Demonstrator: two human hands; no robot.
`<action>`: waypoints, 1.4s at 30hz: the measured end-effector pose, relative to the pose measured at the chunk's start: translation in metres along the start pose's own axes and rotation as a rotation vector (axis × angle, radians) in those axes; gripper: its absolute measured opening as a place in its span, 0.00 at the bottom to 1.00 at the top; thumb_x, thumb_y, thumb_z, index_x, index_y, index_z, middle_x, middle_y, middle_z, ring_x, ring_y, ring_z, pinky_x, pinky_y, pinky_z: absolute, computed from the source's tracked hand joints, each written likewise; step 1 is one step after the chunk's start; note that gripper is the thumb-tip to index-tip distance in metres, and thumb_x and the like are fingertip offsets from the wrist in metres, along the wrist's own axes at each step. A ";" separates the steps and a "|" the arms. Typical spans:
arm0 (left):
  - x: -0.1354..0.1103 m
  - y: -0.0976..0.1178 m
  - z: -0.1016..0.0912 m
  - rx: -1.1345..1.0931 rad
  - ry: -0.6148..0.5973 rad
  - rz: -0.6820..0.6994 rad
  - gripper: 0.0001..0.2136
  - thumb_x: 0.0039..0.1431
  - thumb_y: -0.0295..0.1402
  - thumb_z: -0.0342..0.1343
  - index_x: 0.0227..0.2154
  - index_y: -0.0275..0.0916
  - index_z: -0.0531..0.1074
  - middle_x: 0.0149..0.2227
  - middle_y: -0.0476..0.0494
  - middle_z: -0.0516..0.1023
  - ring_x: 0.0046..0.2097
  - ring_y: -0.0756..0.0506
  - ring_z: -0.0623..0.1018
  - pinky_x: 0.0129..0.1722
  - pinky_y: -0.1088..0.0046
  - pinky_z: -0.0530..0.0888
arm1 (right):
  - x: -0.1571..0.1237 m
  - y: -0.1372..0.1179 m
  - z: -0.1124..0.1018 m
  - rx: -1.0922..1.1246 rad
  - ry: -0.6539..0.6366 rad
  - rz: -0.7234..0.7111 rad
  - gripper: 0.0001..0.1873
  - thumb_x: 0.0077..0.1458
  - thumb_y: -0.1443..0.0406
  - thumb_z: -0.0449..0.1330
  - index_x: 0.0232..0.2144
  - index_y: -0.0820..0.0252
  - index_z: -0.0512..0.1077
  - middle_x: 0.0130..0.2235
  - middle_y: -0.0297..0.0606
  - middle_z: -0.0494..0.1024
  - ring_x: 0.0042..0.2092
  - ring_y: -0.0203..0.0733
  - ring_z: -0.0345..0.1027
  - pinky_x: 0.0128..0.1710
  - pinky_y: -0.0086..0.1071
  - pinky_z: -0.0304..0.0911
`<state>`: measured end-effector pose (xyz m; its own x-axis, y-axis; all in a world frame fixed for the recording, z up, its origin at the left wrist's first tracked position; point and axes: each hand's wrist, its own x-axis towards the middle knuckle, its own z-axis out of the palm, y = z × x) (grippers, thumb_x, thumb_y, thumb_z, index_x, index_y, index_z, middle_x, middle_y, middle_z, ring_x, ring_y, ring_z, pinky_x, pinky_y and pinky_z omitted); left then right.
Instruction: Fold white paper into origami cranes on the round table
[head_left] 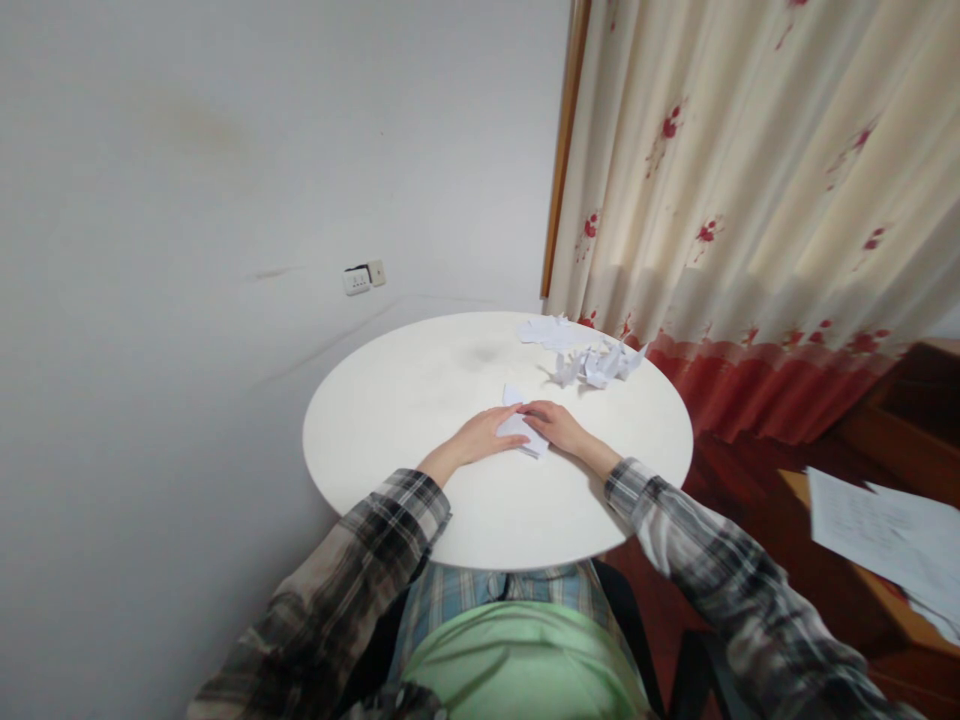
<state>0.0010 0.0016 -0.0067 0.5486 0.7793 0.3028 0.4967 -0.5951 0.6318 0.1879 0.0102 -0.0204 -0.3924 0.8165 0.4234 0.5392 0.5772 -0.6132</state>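
Observation:
A piece of folded white paper [534, 440] lies on the round white table [390, 430], with one narrow part pointing away from me. My left hand [489, 434] grips its left side, the thumb stretched across the near part and the fingertips at the upper fold. From the right, my right hand [553, 424] presses on the same paper with its fingers curled. The fingertips of both hands meet near the paper's middle. Part of the paper is hidden under my fingers.
Several folded white paper figures [600, 366] stand in a cluster at the table's far right. Behind them lie flat paper sheets [546, 331]. A wall socket [357, 281] is beyond the table. Written sheets [885, 525] rest on wooden furniture at right, below a patterned curtain [720, 200].

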 end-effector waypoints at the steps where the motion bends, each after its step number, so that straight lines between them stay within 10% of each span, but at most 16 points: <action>1: 0.000 0.001 0.000 -0.003 -0.012 0.021 0.27 0.42 0.41 0.60 0.48 0.41 0.66 0.52 0.42 0.69 0.53 0.41 0.67 0.54 0.66 0.60 | 0.000 -0.001 0.000 0.000 -0.003 -0.004 0.12 0.52 0.66 0.53 0.38 0.57 0.73 0.40 0.39 0.75 0.42 0.41 0.67 0.47 0.36 0.58; 21: 0.003 -0.014 0.003 0.023 0.124 -0.070 0.17 0.56 0.35 0.47 0.49 0.42 0.66 0.48 0.44 0.72 0.49 0.43 0.71 0.50 0.67 0.64 | -0.003 -0.007 -0.004 0.227 -0.024 0.047 0.26 0.56 0.49 0.43 0.39 0.56 0.73 0.44 0.38 0.75 0.45 0.43 0.65 0.50 0.38 0.55; 34: 0.002 -0.011 0.000 0.163 0.248 -0.191 0.20 0.60 0.44 0.39 0.51 0.44 0.62 0.38 0.44 0.76 0.40 0.43 0.74 0.40 0.69 0.67 | -0.005 -0.012 -0.002 0.174 -0.087 0.063 0.20 0.47 0.56 0.59 0.41 0.59 0.71 0.37 0.36 0.75 0.36 0.41 0.66 0.40 0.34 0.60; 42: 0.002 -0.002 -0.004 0.155 0.373 -0.031 0.15 0.57 0.35 0.47 0.47 0.42 0.64 0.43 0.44 0.73 0.46 0.44 0.70 0.48 0.67 0.64 | -0.001 0.001 0.002 0.104 -0.013 0.059 0.13 0.51 0.64 0.54 0.40 0.56 0.72 0.39 0.36 0.76 0.41 0.42 0.66 0.45 0.35 0.57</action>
<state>-0.0012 0.0056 -0.0050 0.2642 0.7983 0.5412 0.6204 -0.5703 0.5384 0.1873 0.0103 -0.0228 -0.3719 0.8485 0.3764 0.4820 0.5231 -0.7029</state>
